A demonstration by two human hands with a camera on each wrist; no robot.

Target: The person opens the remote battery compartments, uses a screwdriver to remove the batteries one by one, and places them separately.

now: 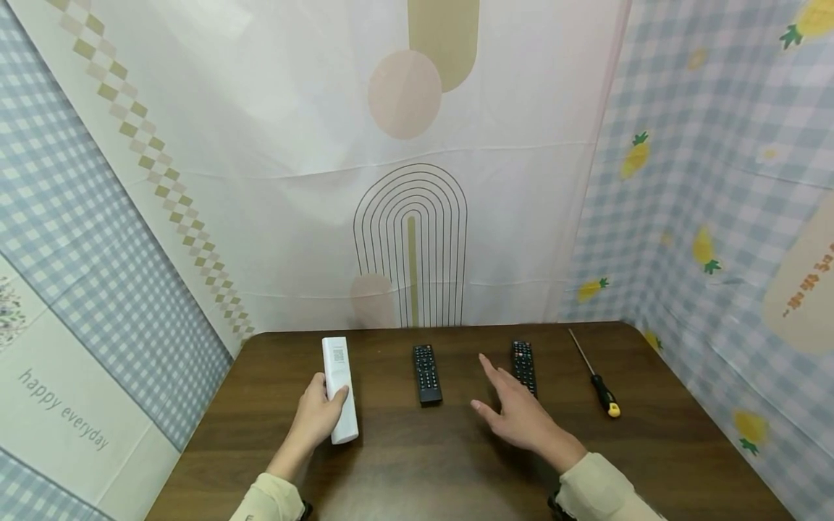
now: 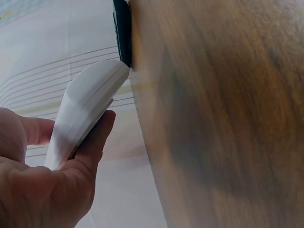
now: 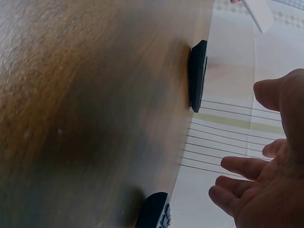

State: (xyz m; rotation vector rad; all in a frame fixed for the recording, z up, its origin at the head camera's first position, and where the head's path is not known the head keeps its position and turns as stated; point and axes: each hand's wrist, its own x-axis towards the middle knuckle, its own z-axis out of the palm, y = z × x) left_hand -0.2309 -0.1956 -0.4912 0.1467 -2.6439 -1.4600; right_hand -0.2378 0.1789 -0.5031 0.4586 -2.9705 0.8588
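My left hand (image 1: 318,416) grips a white remote control (image 1: 338,362) above the left part of the table, with the thumb across its upturned face, which bears a printed code. The left wrist view shows the fingers around the white remote control (image 2: 88,95) from below. My right hand (image 1: 517,412) hovers over the table with its fingers spread and nothing in them. It partly hides the lower end of a black remote control (image 1: 523,362). Another black remote control (image 1: 426,374) lies between the two hands, buttons up. Neither black remote is touched in the right wrist view.
A screwdriver (image 1: 604,394) with a black and yellow handle lies on the right of the brown wooden table (image 1: 417,463). Patterned cloth (image 1: 280,231) hangs behind the table's far edge and along both sides.
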